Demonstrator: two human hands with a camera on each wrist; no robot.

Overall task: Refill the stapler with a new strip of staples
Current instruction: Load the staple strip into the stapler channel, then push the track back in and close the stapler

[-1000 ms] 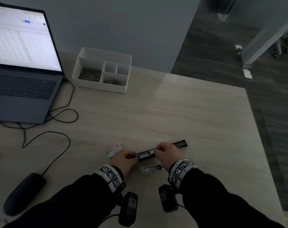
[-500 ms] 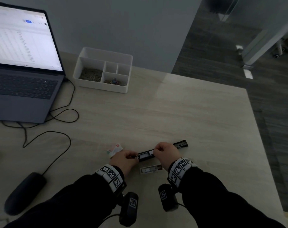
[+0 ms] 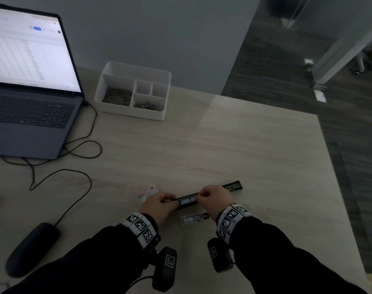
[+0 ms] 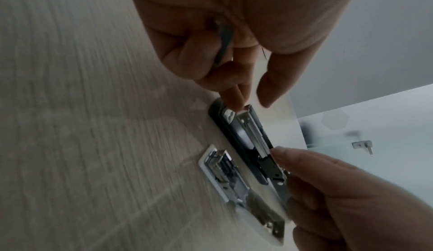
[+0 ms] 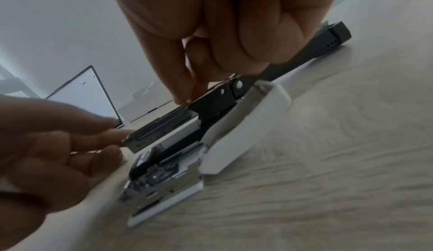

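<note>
The stapler [image 3: 234, 186] lies swung open flat near the table's front edge, its black base pointing right. Its metal magazine [image 4: 254, 130] faces up and its white top cover [image 5: 243, 125] lies on the near side. My left hand [image 3: 159, 203] pinches the magazine's front end [image 5: 138, 140]. A thin grey strip [image 4: 223, 40] is tucked in its curled fingers. My right hand [image 3: 212, 198] pinches the magazine rail at its middle with thumb and forefinger [image 5: 180, 88]. Whether staples sit between those fingers is hidden.
A small staple box [image 3: 148, 192] lies just left of my left hand. A white divided tray [image 3: 168, 92] with clips stands at the back, and an open laptop [image 3: 32, 115] with its cables [image 3: 83, 145] at the far left. A dark mouse [image 3: 32, 247] lies front left.
</note>
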